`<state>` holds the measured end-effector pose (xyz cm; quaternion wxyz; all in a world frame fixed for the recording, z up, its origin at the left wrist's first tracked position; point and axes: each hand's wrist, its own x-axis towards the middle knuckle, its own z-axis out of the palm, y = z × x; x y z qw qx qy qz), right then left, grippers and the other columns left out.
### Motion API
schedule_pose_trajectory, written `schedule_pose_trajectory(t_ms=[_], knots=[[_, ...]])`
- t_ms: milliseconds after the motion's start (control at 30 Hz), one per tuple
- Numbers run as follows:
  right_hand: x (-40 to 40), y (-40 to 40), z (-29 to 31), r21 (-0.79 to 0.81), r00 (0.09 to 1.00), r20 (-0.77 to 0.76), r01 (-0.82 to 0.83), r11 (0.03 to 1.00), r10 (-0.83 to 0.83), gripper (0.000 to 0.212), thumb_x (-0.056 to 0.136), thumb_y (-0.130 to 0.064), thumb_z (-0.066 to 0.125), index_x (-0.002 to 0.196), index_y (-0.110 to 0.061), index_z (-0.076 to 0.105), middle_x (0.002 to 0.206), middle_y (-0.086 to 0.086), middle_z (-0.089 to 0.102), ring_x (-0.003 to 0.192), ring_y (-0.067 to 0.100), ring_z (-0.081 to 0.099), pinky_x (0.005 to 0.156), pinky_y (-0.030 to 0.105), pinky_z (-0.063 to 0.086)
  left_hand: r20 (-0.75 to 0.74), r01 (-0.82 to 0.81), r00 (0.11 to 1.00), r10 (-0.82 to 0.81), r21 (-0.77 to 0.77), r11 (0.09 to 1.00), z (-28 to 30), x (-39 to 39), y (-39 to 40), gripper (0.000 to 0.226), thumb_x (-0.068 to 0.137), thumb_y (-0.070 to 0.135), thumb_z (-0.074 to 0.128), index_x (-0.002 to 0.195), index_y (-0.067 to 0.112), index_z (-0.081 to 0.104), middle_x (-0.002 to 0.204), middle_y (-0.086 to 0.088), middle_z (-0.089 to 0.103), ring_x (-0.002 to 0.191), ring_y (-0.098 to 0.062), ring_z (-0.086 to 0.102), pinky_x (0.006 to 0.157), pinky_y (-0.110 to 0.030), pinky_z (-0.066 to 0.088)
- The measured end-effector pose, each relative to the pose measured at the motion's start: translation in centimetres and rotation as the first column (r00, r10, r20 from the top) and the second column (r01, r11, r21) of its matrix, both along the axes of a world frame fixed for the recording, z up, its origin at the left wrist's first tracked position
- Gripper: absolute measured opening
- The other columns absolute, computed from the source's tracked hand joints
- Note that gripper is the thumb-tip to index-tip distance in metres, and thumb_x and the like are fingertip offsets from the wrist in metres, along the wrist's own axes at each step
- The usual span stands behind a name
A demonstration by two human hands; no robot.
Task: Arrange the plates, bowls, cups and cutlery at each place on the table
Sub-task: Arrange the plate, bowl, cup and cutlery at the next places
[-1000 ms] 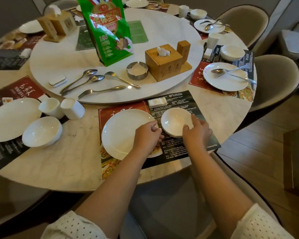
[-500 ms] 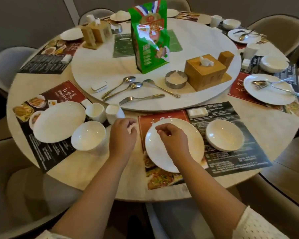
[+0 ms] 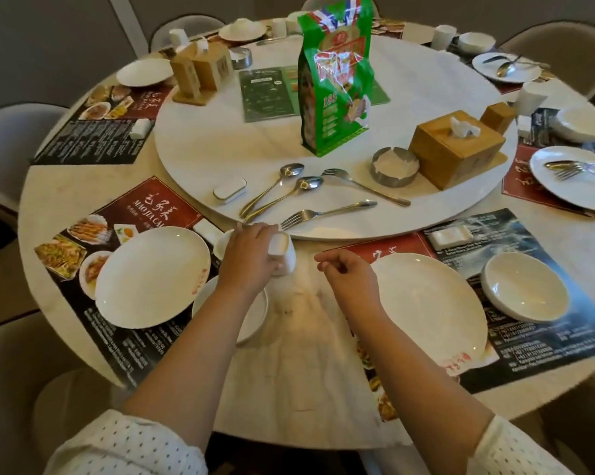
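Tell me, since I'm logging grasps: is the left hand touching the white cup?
Touching. The head view shows the left hand with its fingers wrapped round the white cup, which is tilted between the two place settings; the right hand holds nothing.

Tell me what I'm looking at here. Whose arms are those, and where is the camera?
No robot here. The arms belong to a person laying a table, and the camera sits on their head, looking down, so you see what they see. The left hand holds a small white cup. The right hand is loosely curled and holds nothing. On the round table lie white plates, one on the left and one on the right, with a bowl beside it. On the turning middle part wait spoons and forks, a green bag and a wooden tissue box.
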<state>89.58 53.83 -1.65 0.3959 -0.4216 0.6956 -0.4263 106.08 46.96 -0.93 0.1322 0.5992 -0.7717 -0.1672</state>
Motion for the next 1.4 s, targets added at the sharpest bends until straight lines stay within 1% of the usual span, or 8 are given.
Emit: schedule_pose_trajectory(t_ms=[100, 267, 433, 633, 733, 867, 1067, 1400], knots=[[0.1, -0.2, 0.1, -0.003, 1.0, 0.013, 0.016, 1.0, -0.016, 0.022, 0.088, -0.013, 0.058, 0.091, -0.031, 0.07, 0.089, -0.004, 0.07, 0.085, 0.013, 0.063, 0.077, 0.027, 0.049, -0.01, 0.026, 1.0, -0.026, 0.013, 1.0, 0.3, 0.4, -0.2, 0.063, 0.077, 0.023, 0.077, 0.135, 0.016, 0.051, 0.138, -0.001, 0.051, 0.137, -0.029, 0.032, 0.115, -0.038, 0.023], [-0.2, -0.3, 0.3, -0.017, 0.994, 0.104, 0.022, 1.0, -0.02, 0.033, 0.086, -0.024, 0.066, 0.118, -0.031, 0.057, 0.101, -0.011, 0.063, 0.095, 0.005, 0.06, 0.072, 0.017, 0.045, -0.187, 0.008, 0.982, 0.002, 0.05, 0.999, 1.6, -0.3, 0.5, 0.059, 0.079, 0.03, 0.075, 0.133, 0.019, 0.052, 0.136, 0.003, 0.051, 0.129, -0.019, 0.041, 0.104, -0.028, 0.033], [-1.1, 0.5, 0.4, -0.038, 0.936, 0.347, -0.058, 0.998, 0.068, 0.072, 0.079, -0.025, 0.073, 0.138, -0.036, 0.034, 0.118, -0.01, 0.052, 0.106, 0.005, 0.055, 0.068, 0.018, 0.048, -0.563, -0.028, 0.799, 0.212, 0.317, 0.948, 2.9, -2.6, 1.3, 0.048, 0.087, 0.036, 0.065, 0.132, 0.022, 0.054, 0.125, 0.005, 0.059, 0.11, -0.01, 0.053, 0.091, -0.029, 0.046], [-3.6, 1.9, 0.5, -0.108, 0.886, 0.46, 0.112, 0.988, -0.05, 0.061, 0.079, -0.014, 0.073, 0.129, -0.034, 0.044, 0.113, 0.005, 0.056, 0.101, 0.017, 0.063, 0.072, 0.023, 0.056, -0.679, 0.048, 0.666, 0.31, 0.454, 0.89, 1.8, -6.3, 3.1, 0.036, 0.091, 0.046, 0.057, 0.118, 0.023, 0.064, 0.107, 0.007, 0.068, 0.104, -0.01, 0.059, 0.08, -0.024, 0.044], [-5.7, 2.3, 0.9, -0.114, 0.921, 0.373, 0.164, 0.98, -0.11, 0.057, 0.079, -0.015, 0.073, 0.126, -0.035, 0.048, 0.111, 0.001, 0.054, 0.101, 0.019, 0.063, 0.082, 0.034, 0.057, -0.7, 0.088, 0.629, 0.338, 0.496, 0.864, 1.0, -8.6, 3.7, 0.021, 0.091, 0.047, 0.056, 0.104, 0.034, 0.065, 0.093, 0.016, 0.071, 0.09, -0.002, 0.065, 0.073, -0.02, 0.047], [-9.4, 2.5, 1.4, -0.141, 0.969, 0.116, 0.234, 0.962, -0.218, 0.058, 0.074, -0.028, 0.074, 0.125, -0.041, 0.05, 0.12, -0.003, 0.05, 0.107, 0.015, 0.056, 0.085, 0.031, 0.052, -0.732, 0.063, 0.584, 0.352, 0.473, 0.879, 0.7, -13.3, 3.8, 0.038, 0.092, 0.036, 0.06, 0.129, 0.03, 0.055, 0.12, 0.007, 0.062, 0.108, -0.012, 0.061, 0.093, -0.032, 0.051], [-17.6, 1.4, 2.5, -0.165, 0.892, -0.225, 0.361, 0.918, -0.391, 0.074, 0.068, -0.032, 0.079, 0.131, -0.032, 0.042, 0.13, -0.002, 0.047, 0.113, 0.013, 0.05, 0.093, 0.034, 0.048, -0.76, 0.195, 0.578, 0.297, 0.482, 0.854, 2.0, -21.9, 3.3, 0.034, 0.097, 0.048, 0.045, 0.118, 0.03, 0.065, 0.118, 0.006, 0.067, 0.111, -0.015, 0.061, 0.097, -0.036, 0.048], [-28.5, -1.1, 1.3, -0.123, 0.815, -0.4, 0.407, 0.905, -0.42, 0.069, 0.074, -0.027, 0.078, 0.134, -0.016, 0.046, 0.132, 0.002, 0.044, 0.11, 0.014, 0.048, 0.083, 0.024, 0.04, -0.803, 0.44, 0.512, 0.306, 0.551, 0.709, 1.2, -32.6, 1.6, 0.046, 0.102, 0.047, 0.03, 0.122, 0.02, 0.062, 0.125, 0.004, 0.064, 0.117, -0.012, 0.058, 0.109, -0.037, 0.039]])
